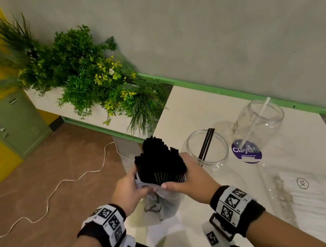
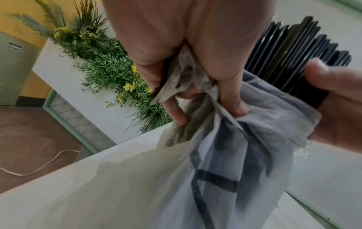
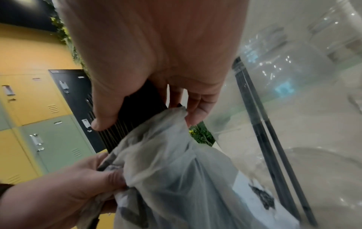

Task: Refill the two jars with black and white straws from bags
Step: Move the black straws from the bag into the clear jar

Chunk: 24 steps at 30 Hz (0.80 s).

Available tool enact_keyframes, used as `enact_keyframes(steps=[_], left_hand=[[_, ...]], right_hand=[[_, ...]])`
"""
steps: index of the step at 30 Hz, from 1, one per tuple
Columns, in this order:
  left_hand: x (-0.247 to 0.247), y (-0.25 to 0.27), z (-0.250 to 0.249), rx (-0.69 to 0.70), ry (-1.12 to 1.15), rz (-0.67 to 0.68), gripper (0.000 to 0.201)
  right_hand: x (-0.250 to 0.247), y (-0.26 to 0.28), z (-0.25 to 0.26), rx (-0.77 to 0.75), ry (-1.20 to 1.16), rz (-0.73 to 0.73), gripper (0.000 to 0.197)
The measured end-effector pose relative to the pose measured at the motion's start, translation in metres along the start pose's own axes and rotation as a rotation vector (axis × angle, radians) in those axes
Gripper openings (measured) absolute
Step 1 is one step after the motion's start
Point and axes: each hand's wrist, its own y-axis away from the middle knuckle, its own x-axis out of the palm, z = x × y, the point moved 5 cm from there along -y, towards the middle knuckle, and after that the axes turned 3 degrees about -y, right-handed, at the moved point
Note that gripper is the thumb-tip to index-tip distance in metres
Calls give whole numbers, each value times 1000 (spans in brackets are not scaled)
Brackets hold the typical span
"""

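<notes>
Nearest, the left hand [image 1: 128, 189] bunches the thin translucent grey plastic bag [image 1: 161, 205] in curled fingers, pulling it down off the thick bundle of black plastic straws [image 1: 159, 163]. The right hand [image 1: 188, 179] wraps thumb and fingers round that bundle just above the bag's mouth, over the edge of the white counter [image 1: 208, 106].

To do this well, I would keep the right grip firm and even (loose straws fan out quickly), strip the bag fully clear, then carry the bundle upright to the wide clear jar [image 1: 209, 148] just beyond, which holds only two black straws.

Farther back stands the taller clear jar with a purple label [image 1: 256, 128], holding one white straw, and a clear packet of white straws [image 1: 317, 201] lies to the right, untouched.
</notes>
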Motion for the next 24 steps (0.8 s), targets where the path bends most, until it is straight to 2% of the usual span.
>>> enact_keyframes(steps=[3, 5, 8, 11, 13, 15, 17, 20, 24], left_hand=[[-2, -1, -2, 11, -4, -27, 52], [-3, -3, 0, -7, 21, -52, 50], [3, -4, 6, -33, -8, -5, 47], [3, -5, 8, -32, -28, 16, 50], [-1, -6, 4, -8, -39, 23, 54], [-3, -7, -1, 20, -59, 47, 56], [-4, -9, -3, 33, -75, 56, 58], [-3, -11, -5, 49, -83, 75, 62], [0, -13, -5, 65, -56, 92, 66]], right_hand=[[-9, 3, 12, -91, 72, -28, 74], [-12, 5, 17, -125, 102, -46, 78], [-9, 7, 16, -108, 145, 51, 84], [-6, 9, 14, -94, 194, 132, 104], [-8, 12, 18, -150, 296, 60, 111], [-9, 17, 25, -249, 397, -32, 105], [-6, 18, 28, -293, 451, -26, 97], [-4, 17, 26, -278, 394, -12, 90], [-7, 18, 20, -117, 85, -69, 98]])
